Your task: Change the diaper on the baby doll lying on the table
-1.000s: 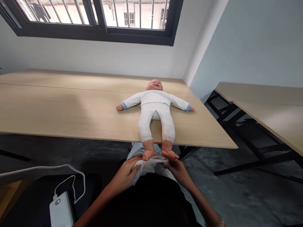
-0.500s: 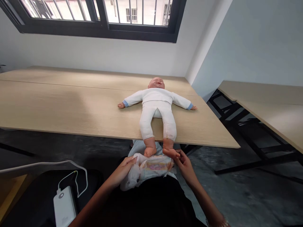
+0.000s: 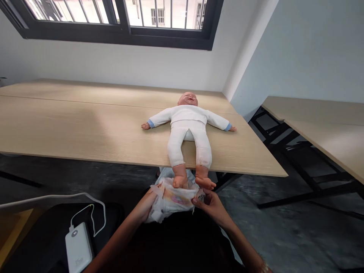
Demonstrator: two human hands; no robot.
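Observation:
A baby doll (image 3: pixel 189 121) in a white suit with blue cuffs lies on its back on the table, feet hanging over the near edge. Just below those feet, over my lap, is a white diaper (image 3: pixel 178 201) with a coloured printed panel. My left hand (image 3: pixel 151 199) grips its left side, the fingers partly hidden by the diaper's loose edge. At the right side, my right hand (image 3: pixel 210 204) pinches the diaper's edge between thumb and fingers, close under the doll's foot.
The wooden table (image 3: pixel 71 125) stands against the wall under a barred window (image 3: pixel 122 30). A second table (image 3: pixel 321 117) is to the right. On a dark seat at lower left, a white power bank (image 3: pixel 79 246) has a cable (image 3: pixel 92 220) attached.
My right hand has moved slightly left and down with the diaper's edge. The diaper is bunched narrower, and my left hand has slid further behind its left side. The doll stays still.

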